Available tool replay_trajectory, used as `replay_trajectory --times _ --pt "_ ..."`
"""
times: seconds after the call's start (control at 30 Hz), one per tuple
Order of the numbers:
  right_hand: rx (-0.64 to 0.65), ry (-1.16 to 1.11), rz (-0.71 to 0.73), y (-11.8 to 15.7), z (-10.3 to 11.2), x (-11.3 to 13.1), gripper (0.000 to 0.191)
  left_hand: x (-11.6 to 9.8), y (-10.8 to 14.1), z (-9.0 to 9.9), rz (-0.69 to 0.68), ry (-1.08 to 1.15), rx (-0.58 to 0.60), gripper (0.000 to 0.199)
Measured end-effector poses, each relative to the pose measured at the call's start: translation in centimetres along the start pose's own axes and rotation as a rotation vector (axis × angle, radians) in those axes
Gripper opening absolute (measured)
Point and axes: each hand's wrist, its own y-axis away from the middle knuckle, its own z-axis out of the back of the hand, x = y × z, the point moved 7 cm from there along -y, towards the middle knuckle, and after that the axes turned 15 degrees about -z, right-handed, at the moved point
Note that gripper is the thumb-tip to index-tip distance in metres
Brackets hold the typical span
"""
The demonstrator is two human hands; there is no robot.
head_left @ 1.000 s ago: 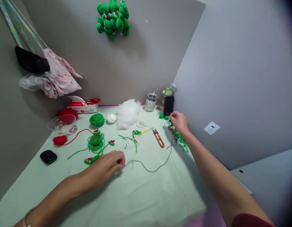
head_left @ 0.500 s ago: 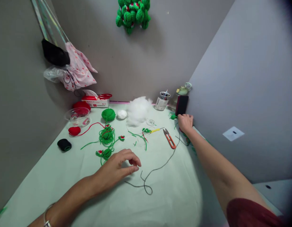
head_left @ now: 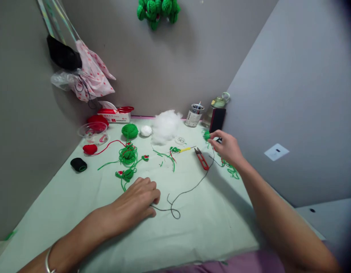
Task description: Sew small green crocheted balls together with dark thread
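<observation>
My right hand (head_left: 227, 147) is at the far right of the table, its thumb and index finger pinched at the edge of a small green crocheted piece (head_left: 206, 135) beside the phone (head_left: 217, 120). My left hand (head_left: 139, 201) lies low over the front middle, fingers curled down, fingertips partly hidden. The end of a dark thread (head_left: 189, 191) runs in between its thumb and fingers. That thread loops on the cloth and goes toward the orange-red thread snips (head_left: 201, 159). Left of the snips lies a yellow-handled crochet hook (head_left: 185, 150) near green scraps.
Green yarn (head_left: 128, 154) with small crocheted pieces lies left of centre. Behind are a green yarn ball (head_left: 129, 131), white stuffing (head_left: 166, 127), a can of pens (head_left: 194, 115) and a bottle (head_left: 217, 102). A clear bowl (head_left: 92, 132) and black spool (head_left: 78, 164) stand left.
My left hand has curled its fingers down over the dark thread's end. My right hand has drawn its fingers to the green crocheted piece. The view has tilted slightly down.
</observation>
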Motion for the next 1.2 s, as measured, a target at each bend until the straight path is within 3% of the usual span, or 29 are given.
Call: replay_trajectory --times 0.17,0.3,0.37,0.43,0.5,0.57,0.67,0.8,0.87,1.0,1.1,1.2 --pt "0.507 -0.155 0.089 5.5 -4.6 4.3 0.008 0.3 0.6 -0.8 -0.021 -0.027 0.014 0.018" --pt "0.621 -0.435 -0.011 8.0 -5.5 6.3 0.016 -1.0 -0.6 1.3 0.024 0.051 -0.033 0.021" --pt "0.712 -0.673 -0.112 9.4 -5.7 7.6 0.021 -1.7 -1.4 2.5 0.012 0.072 -0.106 0.022" --pt "0.913 -0.849 -0.225 11.5 -6.8 9.0 0.024 -1.9 -2.0 3.6 -0.028 0.079 -0.211 0.02" --pt "1.147 -0.918 -0.295 13.8 -7.9 10.2 0.026 -1.5 -2.4 4.6 -0.044 0.083 -0.35 0.016" --pt "1.25 -0.946 -0.329 14.9 -8.5 10.5 0.028 -0.5 -2.3 5.3 -0.011 0.097 -0.487 0.012" --pt "1.086 -0.973 -0.325 13.8 -8.4 9.6 0.031 1.0 -2.4 5.0 0.073 0.19 -0.515 0.011" --pt "0.839 -0.944 -0.258 12.1 -7.5 8.8 0.032 2.0 -2.8 2.4 0.189 0.569 -0.447 0.023" --pt "0.788 -0.947 -0.24 11.8 -7.3 8.8 0.029 2.3 -2.7 1.2 0.231 0.857 -0.536 0.027" --pt "0.806 -0.91 -0.206 12.6 -7.7 9.3 0.027 2.7 -2.4 0.0 0.301 1.376 -0.772 0.027" --pt "0.772 -0.842 -0.154 13.5 -8.2 9.5 0.023 2.8 -2.4 0.1 0.339 1.494 -0.864 0.03" --pt "0.663 -0.721 0.019 14.2 -7.9 10.3 0.016 3.0 -2.2 0.5 0.341 1.387 -0.908 0.028"
